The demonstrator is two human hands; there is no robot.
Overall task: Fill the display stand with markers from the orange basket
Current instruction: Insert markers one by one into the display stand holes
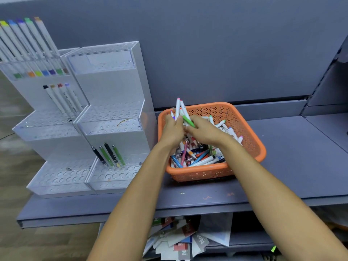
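4 pens [110,156] occupy stand [111,85]; papers [178,240], perhaps, below.

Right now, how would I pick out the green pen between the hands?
Find the orange basket on the grey shelf. Over its far left corner the left hand and right hand meet. The green pen slants between them, solid green beside white markers.
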